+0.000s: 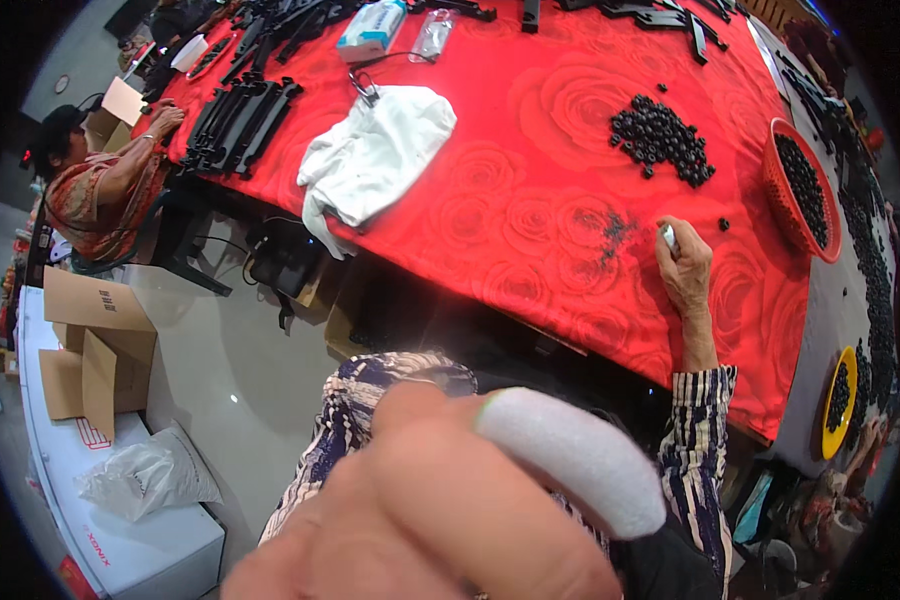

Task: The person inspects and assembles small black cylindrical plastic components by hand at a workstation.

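Observation:
My left hand (470, 500) is raised very close to the camera, large and blurred at the lower middle. A white fabric sleeve (575, 460) covers one of its digits; the other fingers run out of view, so their grip is not readable. On the red tablecloth at the right, my right hand (686, 268) rests with its fingers curled in. Something white shows at its thumb, and whatever the fingers enclose is hidden. Beside it lie a scatter of fine black bits (612, 235) and one small black ring-shaped part (724, 224). Farther off is a pile of similar black parts (660, 138).
A red basket (785, 215) of black parts stands right, with a yellow plate (828, 445) beyond. White cloth (380, 150), a tissue pack (372, 30) and long black pieces (240, 125) lie left and far. A person (100, 190) sits left, near a cardboard box (105, 340).

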A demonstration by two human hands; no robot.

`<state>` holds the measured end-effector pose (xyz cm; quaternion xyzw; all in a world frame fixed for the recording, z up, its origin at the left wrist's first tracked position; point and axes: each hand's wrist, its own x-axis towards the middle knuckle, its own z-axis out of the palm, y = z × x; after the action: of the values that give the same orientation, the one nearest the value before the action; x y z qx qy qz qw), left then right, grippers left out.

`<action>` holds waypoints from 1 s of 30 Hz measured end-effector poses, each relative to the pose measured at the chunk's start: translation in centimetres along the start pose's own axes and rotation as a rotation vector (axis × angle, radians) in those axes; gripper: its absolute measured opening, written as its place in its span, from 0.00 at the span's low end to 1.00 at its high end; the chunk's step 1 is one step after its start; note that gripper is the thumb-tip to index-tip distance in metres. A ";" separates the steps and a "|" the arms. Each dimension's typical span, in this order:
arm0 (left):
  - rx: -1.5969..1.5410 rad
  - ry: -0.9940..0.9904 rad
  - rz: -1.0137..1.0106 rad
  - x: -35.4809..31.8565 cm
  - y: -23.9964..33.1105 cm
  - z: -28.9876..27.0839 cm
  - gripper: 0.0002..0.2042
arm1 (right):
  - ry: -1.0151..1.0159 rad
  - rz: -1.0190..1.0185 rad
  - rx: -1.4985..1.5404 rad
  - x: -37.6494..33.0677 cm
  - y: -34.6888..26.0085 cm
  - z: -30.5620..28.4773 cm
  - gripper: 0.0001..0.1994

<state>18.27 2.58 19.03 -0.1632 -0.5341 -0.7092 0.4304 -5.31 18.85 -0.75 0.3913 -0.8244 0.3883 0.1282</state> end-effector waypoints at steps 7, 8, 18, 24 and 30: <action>-0.107 0.050 -0.099 -3.7 3.9 -0.2 0.23 | 0.006 0.047 -0.027 -0.5 0.1 -0.8 0.08; -0.119 0.043 -0.091 -1.3 1.2 0.5 0.23 | 0.009 0.057 -0.008 -0.2 0.1 -0.9 0.08; -0.297 -0.042 -0.101 0.0 0.4 3.9 0.22 | 0.026 0.148 0.065 -0.7 0.2 -1.4 0.07; -0.089 -0.309 0.063 1.0 -7.4 -2.7 0.09 | 0.087 0.213 0.157 0.2 -1.0 -1.0 0.06; 0.529 -0.405 -0.357 2.7 -20.2 -4.0 0.15 | 0.226 0.161 0.142 0.1 0.6 -0.8 0.04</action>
<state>1.74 -0.97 6.95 -0.0877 -0.7931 -0.5639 0.2128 -5.87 19.63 -0.50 0.2858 -0.8040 0.4962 0.1604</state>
